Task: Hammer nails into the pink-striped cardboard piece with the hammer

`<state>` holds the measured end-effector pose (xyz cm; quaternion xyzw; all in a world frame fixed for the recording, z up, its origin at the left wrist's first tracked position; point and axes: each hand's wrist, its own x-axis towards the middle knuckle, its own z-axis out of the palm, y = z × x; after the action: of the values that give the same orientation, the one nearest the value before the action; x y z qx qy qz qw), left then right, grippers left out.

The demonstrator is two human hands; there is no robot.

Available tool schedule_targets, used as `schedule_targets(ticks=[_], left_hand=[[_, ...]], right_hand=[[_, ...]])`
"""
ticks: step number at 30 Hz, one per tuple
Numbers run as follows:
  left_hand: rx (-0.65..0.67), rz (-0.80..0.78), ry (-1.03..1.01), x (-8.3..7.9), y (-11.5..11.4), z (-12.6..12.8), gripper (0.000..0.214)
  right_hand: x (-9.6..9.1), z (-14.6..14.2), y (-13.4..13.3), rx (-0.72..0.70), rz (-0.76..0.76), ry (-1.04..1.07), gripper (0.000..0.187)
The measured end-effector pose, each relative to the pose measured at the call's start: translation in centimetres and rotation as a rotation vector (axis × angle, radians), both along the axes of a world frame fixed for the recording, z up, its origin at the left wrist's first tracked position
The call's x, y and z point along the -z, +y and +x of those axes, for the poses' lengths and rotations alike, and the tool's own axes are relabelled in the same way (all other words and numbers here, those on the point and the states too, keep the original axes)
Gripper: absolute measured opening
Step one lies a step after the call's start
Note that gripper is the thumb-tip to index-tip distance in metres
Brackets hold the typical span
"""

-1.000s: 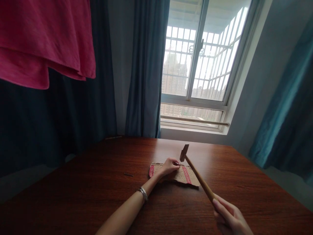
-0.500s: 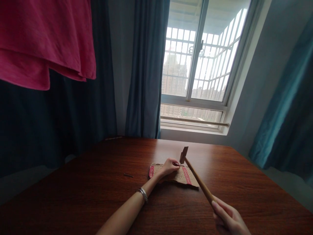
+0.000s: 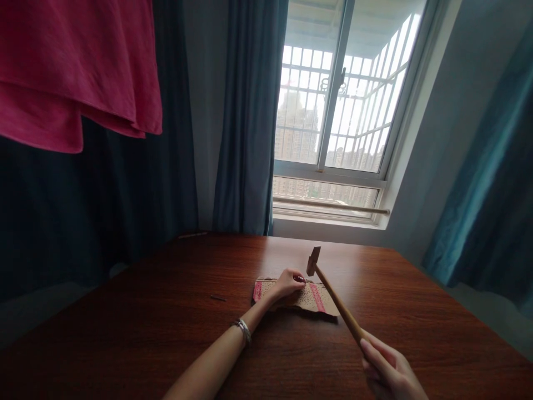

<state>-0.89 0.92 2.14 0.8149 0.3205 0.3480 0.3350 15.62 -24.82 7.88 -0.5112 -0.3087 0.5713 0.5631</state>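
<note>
My left hand (image 3: 287, 283) rests on a piece of cardboard (image 3: 308, 303) lying on the table. Its fingers are pinched on a small nail-like piece, too small to make out clearly. The cardboard is brown, dotted with many small holes or marks, and has pink bands and a ragged front edge. In my right hand (image 3: 389, 364), closed round the lower handle, is a hammer (image 3: 339, 305) with a wooden handle. The hammer's head is just right of my left fingertips, slightly above them; whether it touches the small piece I cannot tell.
A thin dark nail-like stick (image 3: 218, 298) lies on the brown wooden table (image 3: 137, 344), left of the cardboard. Behind the table are a blue curtain (image 3: 250, 122) and a barred window (image 3: 333, 111). A pink cloth (image 3: 79, 72) hangs at the upper left.
The hammer's head has shifted very slightly and sits a touch lower on its striking side. My left hand and the cardboard stay in place.
</note>
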Motion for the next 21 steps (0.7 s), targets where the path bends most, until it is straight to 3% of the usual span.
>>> schedule_targets(ticks=[21], left_hand=[[0.017,-0.007,0.014,0.2,0.64,0.03,0.016]], right_hand=[[0.02,0.23,0.0,-0.035,0.004,-0.022,0.067]])
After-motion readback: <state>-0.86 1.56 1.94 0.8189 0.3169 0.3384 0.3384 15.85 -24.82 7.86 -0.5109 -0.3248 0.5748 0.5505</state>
